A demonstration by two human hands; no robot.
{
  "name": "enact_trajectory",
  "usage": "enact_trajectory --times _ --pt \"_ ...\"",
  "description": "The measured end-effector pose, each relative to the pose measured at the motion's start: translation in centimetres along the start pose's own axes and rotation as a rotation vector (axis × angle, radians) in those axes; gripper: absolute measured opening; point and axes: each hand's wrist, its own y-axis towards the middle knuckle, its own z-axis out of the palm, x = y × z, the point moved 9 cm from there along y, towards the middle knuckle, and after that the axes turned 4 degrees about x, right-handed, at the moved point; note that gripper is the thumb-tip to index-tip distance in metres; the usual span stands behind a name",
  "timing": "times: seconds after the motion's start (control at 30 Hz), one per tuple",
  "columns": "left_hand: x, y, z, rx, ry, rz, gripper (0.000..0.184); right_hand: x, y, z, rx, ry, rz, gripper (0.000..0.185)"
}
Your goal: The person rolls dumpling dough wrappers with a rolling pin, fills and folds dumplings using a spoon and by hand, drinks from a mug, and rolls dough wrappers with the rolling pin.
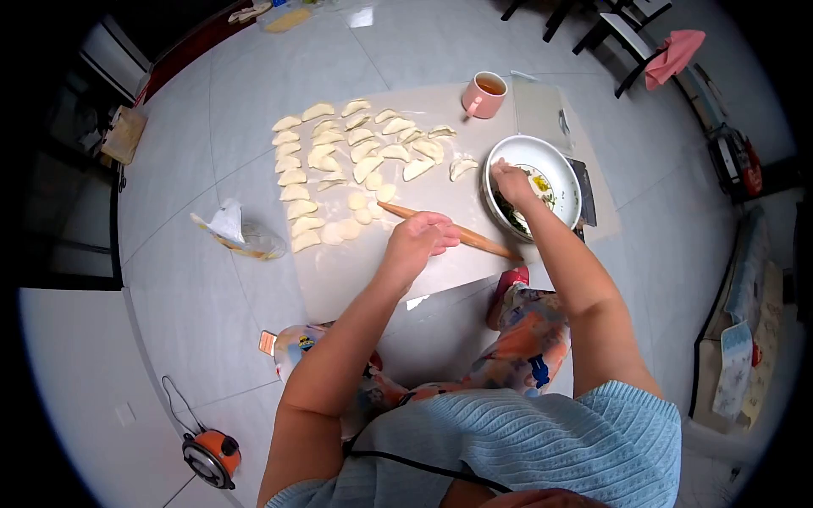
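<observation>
My left hand (421, 240) is over the middle of a wooden rolling pin (487, 244), fingers loosely curved and partly apart. I see nothing in it, though part of the palm is hidden. My right hand (511, 181) reaches into the left side of a white bowl (569, 166) of green filling (508, 210). Its fingers are bent together, and what they hold is hidden. Left of the rolling pin lie several flat round dough wrappers (348, 229). Folded dumplings (367, 168) spread in rows beyond them on the pale work surface (356, 279).
A pink mug (484, 96) of amber liquid stands at the far edge, beside a clear lid-like panel (537, 110). An upright bag (241, 230) is on the floor to the left. An orange electric pot (212, 458) sits lower left. Chairs (628, 38) stand at the upper right.
</observation>
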Motion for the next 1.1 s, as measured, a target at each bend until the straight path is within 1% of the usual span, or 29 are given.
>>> enact_trajectory --times 0.03,0.07,0.1,0.17,0.2,0.23,0.33,0.4,0.43,0.47,0.6,0.67,0.7,0.77,0.8,0.87,0.9,0.97,1.0,1.03,1.1 --pt "0.1 0.0 0.0 -0.004 0.008 -0.005 0.028 0.4 -0.6 0.2 0.045 0.004 -0.073 0.048" --pt "0.1 0.0 0.2 0.001 0.01 -0.004 0.028 -0.3 -1.2 0.5 0.113 0.141 -0.029 0.055" --pt "0.2 0.1 0.2 0.002 0.016 -0.005 0.028 -0.3 -1.9 -0.1 0.108 0.141 -0.026 0.055" --pt "0.4 0.3 0.2 0.004 0.027 -0.007 0.027 0.0 -3.2 0.2 0.237 0.196 -0.016 0.057" --pt "0.4 0.5 0.2 -0.002 0.024 -0.008 0.028 -0.2 -3.4 0.4 0.265 0.298 0.005 0.055" --pt "0.4 0.6 0.2 -0.008 0.022 -0.008 0.028 -0.5 -3.8 0.3 0.262 0.302 0.007 0.055" --pt "0.1 0.8 0.4 -0.013 0.043 -0.002 0.028 -0.4 -5.9 -0.3 0.352 0.369 0.021 0.056" --pt "0.2 1.1 0.4 -0.01 0.047 -0.007 0.028 -0.2 -6.6 -0.6 0.362 0.371 0.025 0.055" --pt "0.3 1.2 0.4 -0.013 0.046 -0.011 0.028 1.3 -7.5 -1.5 0.377 0.37 0.028 0.055" --pt "0.3 1.2 0.4 -0.01 0.048 -0.012 0.028 1.8 -8.8 -2.6 0.4 0.29 0.103 0.055" --pt "0.3 1.4 0.5 -0.024 0.04 -0.019 0.028 1.8 -10.1 -2.7 0.475 0.199 0.171 0.056" --pt "0.3 1.4 0.5 -0.027 0.041 -0.022 0.027 1.1 -9.9 -2.3 0.426 0.149 0.04 0.056" --pt "0.3 1.5 0.5 -0.027 0.044 -0.023 0.027 -0.5 -9.5 -1.3 0.425 0.15 0.041 0.056" --pt "0.3 1.5 0.6 -0.025 0.047 -0.026 0.027 -1.9 -8.5 -0.1 0.332 0.123 -0.157 0.055" --pt "0.3 1.5 0.6 -0.029 0.051 -0.032 0.027 -1.7 -8.7 -0.4 0.331 0.124 -0.156 0.055" --pt "0.4 1.6 0.6 -0.032 0.056 -0.038 0.028 -1.5 -9.4 -1.1 0.402 0.08 -0.094 0.04" --pt "0.5 1.6 0.6 -0.03 0.057 -0.037 0.028 -1.5 -9.4 -1.5 0.401 0.081 -0.093 0.04" --pt "0.6 1.8 0.5 -0.03 0.059 -0.034 0.028 -1.6 -9.2 -3.1 0.323 0.725 -0.038 0.038" --pt "0.6 1.8 0.6 -0.028 0.05 -0.033 0.028 -1.6 -9.6 -4.5 0.283 0.713 0.109 0.037" --pt "0.7 1.9 0.6 -0.026 0.041 -0.032 0.028 -2.1 -9.2 -4.3 0.283 0.715 0.108 0.037" --pt "0.8 2.0 0.7 -0.023 0.047 -0.033 0.028 -3.6 -8.7 -5.0 0.085 1.319 0.191 0.042"
